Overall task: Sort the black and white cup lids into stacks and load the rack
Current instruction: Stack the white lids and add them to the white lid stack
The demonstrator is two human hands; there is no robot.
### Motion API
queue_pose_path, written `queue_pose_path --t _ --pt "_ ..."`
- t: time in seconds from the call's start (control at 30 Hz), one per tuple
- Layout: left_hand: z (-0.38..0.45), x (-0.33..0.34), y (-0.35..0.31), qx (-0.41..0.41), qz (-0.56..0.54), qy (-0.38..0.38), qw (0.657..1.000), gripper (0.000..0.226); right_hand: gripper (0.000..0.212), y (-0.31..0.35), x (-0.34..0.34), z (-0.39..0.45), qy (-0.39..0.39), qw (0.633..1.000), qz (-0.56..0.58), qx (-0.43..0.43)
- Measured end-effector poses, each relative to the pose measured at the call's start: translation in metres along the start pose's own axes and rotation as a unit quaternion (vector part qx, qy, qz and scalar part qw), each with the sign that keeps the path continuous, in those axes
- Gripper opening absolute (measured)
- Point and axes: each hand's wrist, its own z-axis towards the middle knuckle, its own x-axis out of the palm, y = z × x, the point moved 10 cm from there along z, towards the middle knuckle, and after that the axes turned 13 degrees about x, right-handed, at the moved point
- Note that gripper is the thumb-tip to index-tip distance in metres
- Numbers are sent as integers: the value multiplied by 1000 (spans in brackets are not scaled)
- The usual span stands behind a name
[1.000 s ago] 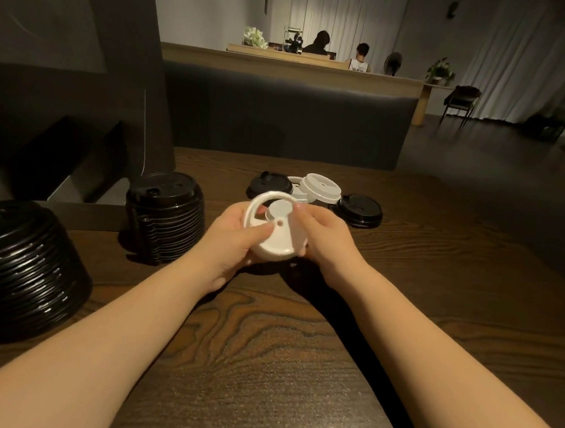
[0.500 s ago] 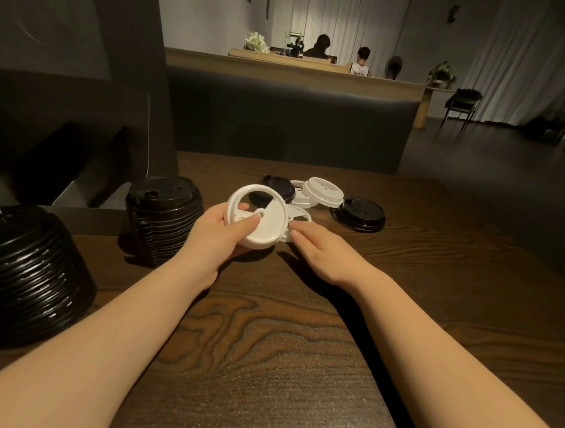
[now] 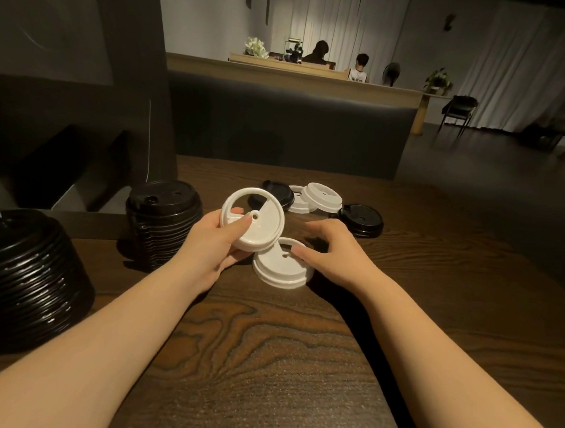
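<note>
Left hand [image 3: 214, 242] is gripping a white lid [image 3: 252, 218], thumb lying across the top and the other fingers curled underneath, holding it tilted just above the desk [image 3: 265, 361]. Right hand [image 3: 335, 250] is resting on a second white lid [image 3: 283, 266] that's lying flat on the desk, fingertips touching its far right rim, fingers fairly straight so it's not really grasping anything. The held lid is overlapping the top left edge of the flat one.

Moving outward, a loose bunch of lids is sitting toward the far edge of the desk: a black lid [image 3: 280, 194] partly hidden behind the held one, two more white lids [image 3: 322, 198] leaning on each other, and another black lid [image 3: 362, 218] to the right. A tall stack of black lids [image 3: 161, 219] is standing near the left edge, and a wider black stack [image 3: 22, 277] is sitting at the near left corner.
</note>
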Motion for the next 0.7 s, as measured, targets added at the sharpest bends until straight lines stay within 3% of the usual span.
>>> queue_pose_path --t 0.17,0.3,0.43,0.53,0.6,0.7 --pt "0 -1 -2 13 34 7 999 24 94 -10 22 0 103 993 -32 56" --pt "1 -1 -4 17 62 14 998 22 98 -8 30 2 70 986 -146 51" --pt "1 -4 -6 20 85 4 996 12 88 -11 1 3 32 999 11 37" --pt "1 -7 -4 16 110 1 994 25 77 -9 -31 -2 -35 994 108 -2" --pt "1 -8 -2 13 121 -6 993 28 72 -2 -35 -7 -18 984 176 -32" --pt "0 -5 -3 9 137 5 990 32 81 12 -11 -14 66 983 162 -50"
